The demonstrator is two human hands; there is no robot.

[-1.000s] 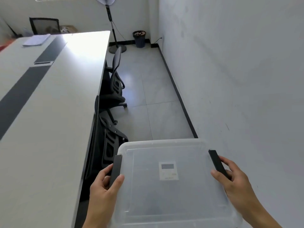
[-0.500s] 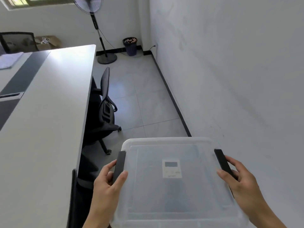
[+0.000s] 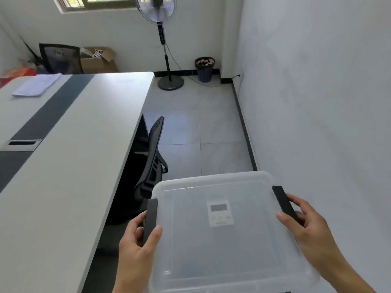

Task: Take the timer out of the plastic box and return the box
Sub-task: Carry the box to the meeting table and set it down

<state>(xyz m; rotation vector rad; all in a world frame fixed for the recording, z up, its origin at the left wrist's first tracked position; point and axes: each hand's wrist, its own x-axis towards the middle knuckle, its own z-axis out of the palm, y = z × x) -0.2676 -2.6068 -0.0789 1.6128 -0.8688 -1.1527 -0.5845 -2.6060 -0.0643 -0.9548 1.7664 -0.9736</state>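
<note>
I carry a clear plastic box (image 3: 222, 246) with its lid on, held in the air at the bottom of the view between the table and the wall. A white timer (image 3: 220, 212) with a small grey screen shows through the lid, lying inside. My left hand (image 3: 137, 248) grips the black clip on the box's left side. My right hand (image 3: 309, 227) grips the black clip on its right side.
A long white table (image 3: 63, 166) with a dark stripe runs along my left, papers (image 3: 36, 84) at its far end. A black office chair (image 3: 151, 159) is tucked under it. A white wall is on the right. A standing fan (image 3: 164, 45), a bin (image 3: 204, 69) and a cardboard box (image 3: 98, 61) stand at the far wall.
The view has swung and lifted as I walk with the box; the far wall, fan and window have come into sight. Both hands keep the same grip on the clips.
</note>
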